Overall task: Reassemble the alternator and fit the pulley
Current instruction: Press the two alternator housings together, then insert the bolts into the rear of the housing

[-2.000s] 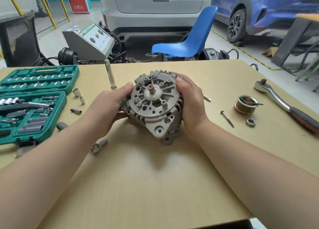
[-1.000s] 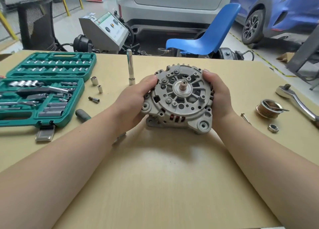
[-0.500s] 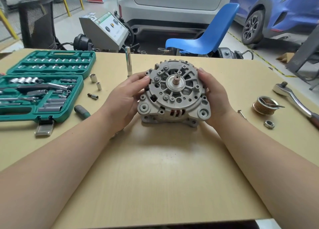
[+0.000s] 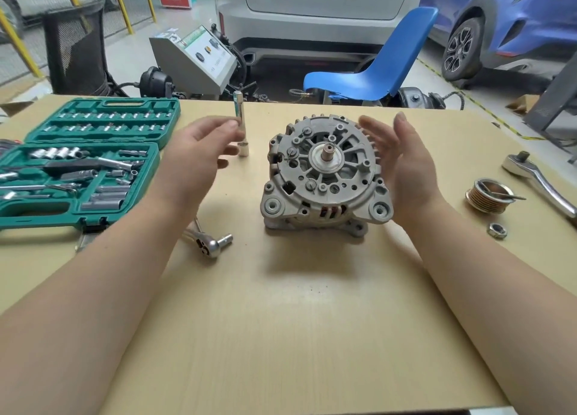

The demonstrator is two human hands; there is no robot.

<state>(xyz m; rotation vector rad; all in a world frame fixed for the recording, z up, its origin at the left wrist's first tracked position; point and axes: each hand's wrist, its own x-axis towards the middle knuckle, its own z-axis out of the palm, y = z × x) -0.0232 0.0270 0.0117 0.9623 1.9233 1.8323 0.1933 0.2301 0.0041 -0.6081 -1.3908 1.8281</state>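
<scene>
Left hand [image 4: 199, 152]: centre-left of frame, fingers loosely spread, holding nothing, blurred, clear of the casting. Right hand [image 4: 402, 161]: centre-right, palm flat and fingers straight, facing the finned rim, just beside it, apparently not touching. Alternator [image 4: 324, 177]: centre of frame, standing on the table [image 4: 296, 336] by its own weight, shaft [image 4: 328, 150] pointing up and bare. Pulley [image 4: 488, 195]: right of frame, well apart from the housing, a thin metal piece lying across its bore; nut [image 4: 497, 230] just below it. Step in hand, as judged: fitting the pulley; clear the piece from the bore first, lower the pulley square onto the shaft, start the nut by fingers before any tool. Large ratchet [image 4: 540, 180]: far right edge. Small ratchet [image 4: 209, 242]: lower left of the housing, partly under the left forearm. Extension bar [image 4: 241, 124]: upright, behind the left fingers, liable to be knocked over. Socket case [image 4: 78, 161]: left edge, open. Blue chair [image 4: 374, 71]: upper centre, beyond the table.
</scene>
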